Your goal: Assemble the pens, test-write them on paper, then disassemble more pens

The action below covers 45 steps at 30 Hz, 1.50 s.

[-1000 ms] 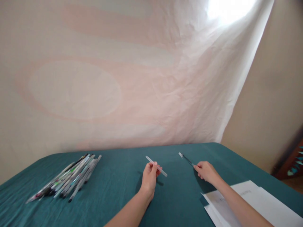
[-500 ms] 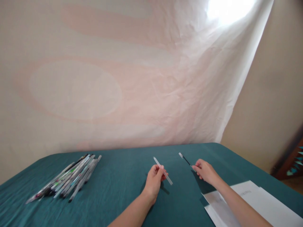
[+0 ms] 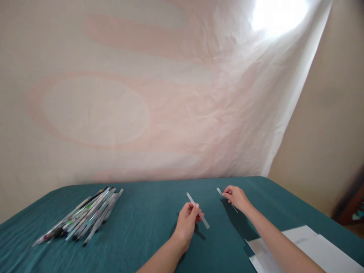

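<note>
My left hand (image 3: 187, 223) is closed around a translucent, whitish pen barrel (image 3: 204, 221), holding it at a slant over the table. To the right, my right hand (image 3: 236, 197) pinches a thin pen refill (image 3: 235, 209) close to its far end. A clear cap-like piece (image 3: 218, 191) pokes out past the fingertips there, while the thin tail shows below the hand. The fingers cover the middle of the refill. The two hands are apart, and so are the barrel and the refill.
A heap of several pens (image 3: 85, 216) lies on the left of the green tablecloth (image 3: 136, 227). White paper sheets (image 3: 313, 250) lie at the front right, partly under my right forearm. A pale sheet with pinkish shapes (image 3: 170, 113) hangs behind the table.
My right hand has shifted from the refill's near end up to beside its clear cap-like end. My left hand keeps the barrel almost in place. The whole view has shifted slightly.
</note>
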Each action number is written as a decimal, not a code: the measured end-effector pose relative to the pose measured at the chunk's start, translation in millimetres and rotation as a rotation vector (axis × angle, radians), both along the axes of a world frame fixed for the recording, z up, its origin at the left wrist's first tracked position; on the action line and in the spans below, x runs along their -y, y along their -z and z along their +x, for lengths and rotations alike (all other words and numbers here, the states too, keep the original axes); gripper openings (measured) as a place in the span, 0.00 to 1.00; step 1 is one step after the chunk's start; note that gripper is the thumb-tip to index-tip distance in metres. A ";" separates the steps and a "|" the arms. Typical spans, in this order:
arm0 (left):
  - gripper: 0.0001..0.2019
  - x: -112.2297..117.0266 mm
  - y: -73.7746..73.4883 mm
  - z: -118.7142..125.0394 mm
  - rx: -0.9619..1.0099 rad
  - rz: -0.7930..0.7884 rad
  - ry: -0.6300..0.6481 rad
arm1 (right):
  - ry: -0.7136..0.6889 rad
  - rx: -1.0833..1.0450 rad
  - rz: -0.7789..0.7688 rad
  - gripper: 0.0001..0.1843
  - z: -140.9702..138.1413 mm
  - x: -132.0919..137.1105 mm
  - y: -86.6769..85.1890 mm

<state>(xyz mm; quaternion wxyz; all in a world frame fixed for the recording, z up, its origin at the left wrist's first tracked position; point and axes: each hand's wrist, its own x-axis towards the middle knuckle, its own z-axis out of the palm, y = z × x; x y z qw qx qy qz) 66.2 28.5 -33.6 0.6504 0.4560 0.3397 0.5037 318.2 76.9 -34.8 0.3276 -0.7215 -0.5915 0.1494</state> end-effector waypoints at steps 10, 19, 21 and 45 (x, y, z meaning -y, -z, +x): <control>0.17 0.9 -2.2 0.8 0.017 -0.013 0.000 | 0.044 0.118 0.001 0.08 2.7 -16.7 11.2; 0.17 0.3 -1.4 0.7 0.019 -0.015 0.009 | -0.002 0.284 0.024 0.10 2.3 -10.5 3.4; 0.17 0.0 -0.8 0.6 0.017 -0.010 0.011 | -0.040 0.335 0.042 0.10 -4.0 -10.6 0.3; 0.16 0.3 -1.0 -0.4 0.004 0.009 0.020 | -0.168 0.361 0.152 0.12 -0.9 -3.5 2.7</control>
